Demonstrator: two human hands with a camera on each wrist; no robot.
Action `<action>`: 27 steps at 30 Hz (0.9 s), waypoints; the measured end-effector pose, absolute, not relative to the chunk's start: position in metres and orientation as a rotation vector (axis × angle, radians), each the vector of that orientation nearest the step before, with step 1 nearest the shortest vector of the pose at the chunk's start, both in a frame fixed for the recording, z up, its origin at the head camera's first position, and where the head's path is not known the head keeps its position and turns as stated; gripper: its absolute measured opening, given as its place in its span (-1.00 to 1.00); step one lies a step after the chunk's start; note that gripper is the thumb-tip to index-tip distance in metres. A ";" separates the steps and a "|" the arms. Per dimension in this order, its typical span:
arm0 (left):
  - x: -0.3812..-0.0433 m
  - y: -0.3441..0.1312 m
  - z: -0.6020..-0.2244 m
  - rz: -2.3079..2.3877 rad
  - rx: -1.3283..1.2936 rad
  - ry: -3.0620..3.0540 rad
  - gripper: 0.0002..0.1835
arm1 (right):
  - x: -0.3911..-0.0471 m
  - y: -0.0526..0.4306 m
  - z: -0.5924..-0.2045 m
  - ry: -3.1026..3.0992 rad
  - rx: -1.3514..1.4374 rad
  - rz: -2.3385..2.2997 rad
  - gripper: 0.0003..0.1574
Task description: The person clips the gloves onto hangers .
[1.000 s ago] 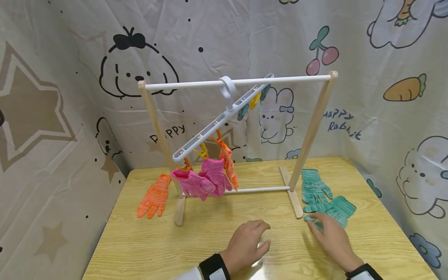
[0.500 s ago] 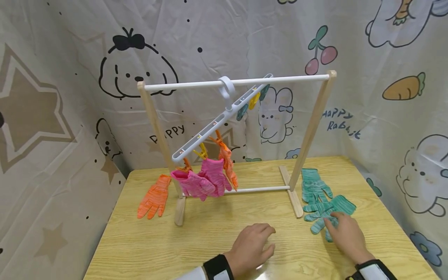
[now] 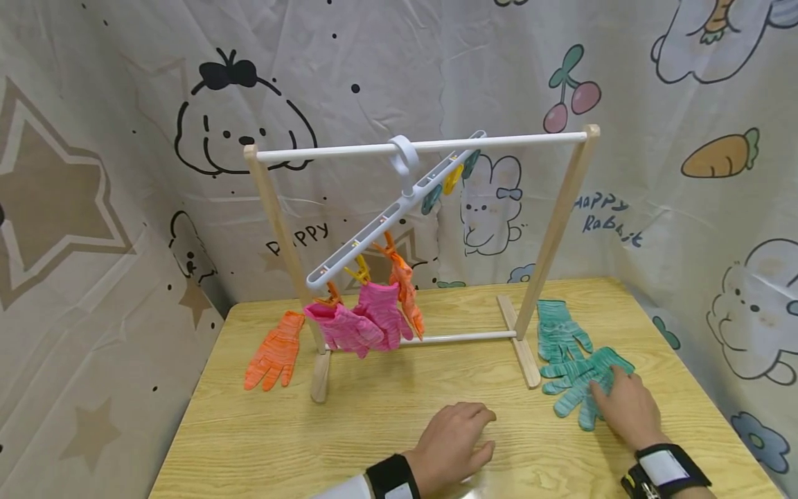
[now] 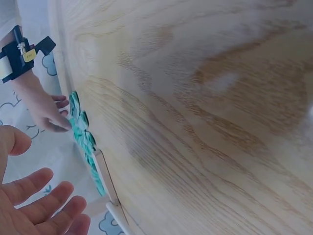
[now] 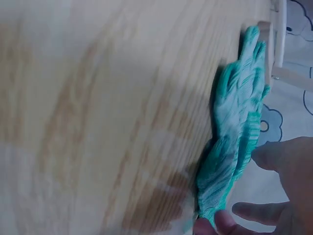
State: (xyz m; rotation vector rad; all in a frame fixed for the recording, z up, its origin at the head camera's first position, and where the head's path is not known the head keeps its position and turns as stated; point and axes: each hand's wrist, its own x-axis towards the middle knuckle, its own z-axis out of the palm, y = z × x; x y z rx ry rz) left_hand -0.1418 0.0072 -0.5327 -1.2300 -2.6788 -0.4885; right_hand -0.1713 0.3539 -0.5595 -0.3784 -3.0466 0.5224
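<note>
Green glove flat on table, right side, overlapping second glove. Right hand at its cuff, thumb and fingers apart, no pinch seen. Left hand above the wood, fingers loosely bent, holding nothing. Step in hand, by my reading: taking up this glove; next move calls for thumb and fingers closing on the cuff. Farther out: rack, hanger with pink gloves clipped on. Pale wood-grain top; cartoon-print cloth behind.

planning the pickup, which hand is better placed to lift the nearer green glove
Probably the right hand: it is at the nearer green glove, while the left hand is well apart.
</note>
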 end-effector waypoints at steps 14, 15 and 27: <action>-0.143 0.013 -0.529 -0.462 -1.207 -2.649 -0.71 | -0.179 0.359 -0.562 -3.163 -0.401 0.421 -0.32; -0.143 0.013 -0.529 -0.466 -1.205 -2.644 -0.71 | -0.179 0.358 -0.562 -3.149 -0.404 0.434 -0.36; -0.143 0.011 -0.529 -0.473 -1.197 -2.643 -0.72 | -0.174 0.350 -0.561 -3.015 -0.392 0.592 -0.76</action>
